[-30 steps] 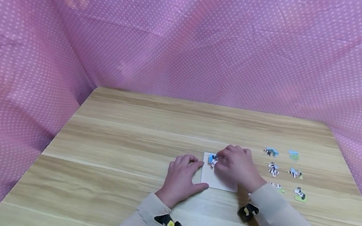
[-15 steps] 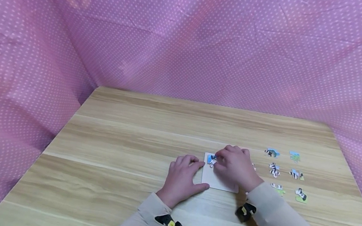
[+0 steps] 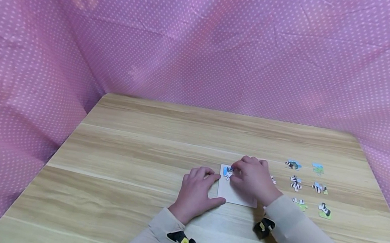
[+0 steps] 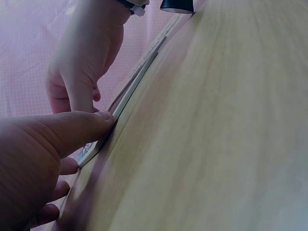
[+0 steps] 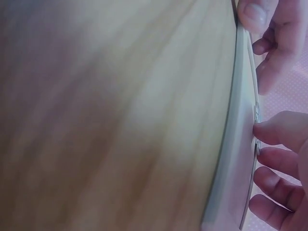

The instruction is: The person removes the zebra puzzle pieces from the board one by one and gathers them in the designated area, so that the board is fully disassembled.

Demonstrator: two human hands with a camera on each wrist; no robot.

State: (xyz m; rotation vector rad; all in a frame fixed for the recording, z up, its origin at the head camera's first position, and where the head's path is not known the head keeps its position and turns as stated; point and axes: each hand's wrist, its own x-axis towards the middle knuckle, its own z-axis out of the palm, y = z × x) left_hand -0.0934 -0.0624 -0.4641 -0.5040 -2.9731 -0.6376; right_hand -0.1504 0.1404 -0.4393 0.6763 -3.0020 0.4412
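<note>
My right hand [image 3: 255, 180] pinches a small jigsaw piece [image 3: 227, 172], blue with a black-and-white animal print, over the far left corner of a pale square puzzle board [image 3: 237, 197]. In the right wrist view the thumb and index finger meet at the piece, close to the board's surface. My left hand [image 3: 195, 193] rests at the left side of the board, fingers spread and relaxed. Its thumb [image 4: 89, 129] touches the board's edge in the left wrist view, and other fingertips lie along that edge. The right hand covers part of the board from the head view.
Right of the board, several loose jigsaw pieces lie spread on the wooden table [image 3: 134, 150], among them a blue-green one [image 3: 317, 168] and a zebra-head one [image 3: 324, 210]. Another piece [image 3: 273, 179] is partly hidden by the right hand. Pink dotted cloth [image 3: 203, 50] surrounds the table.
The jigsaw piece has shifted slightly left toward the board's corner, with the right hand moving along slightly. The left hand stays at the board's edge.
</note>
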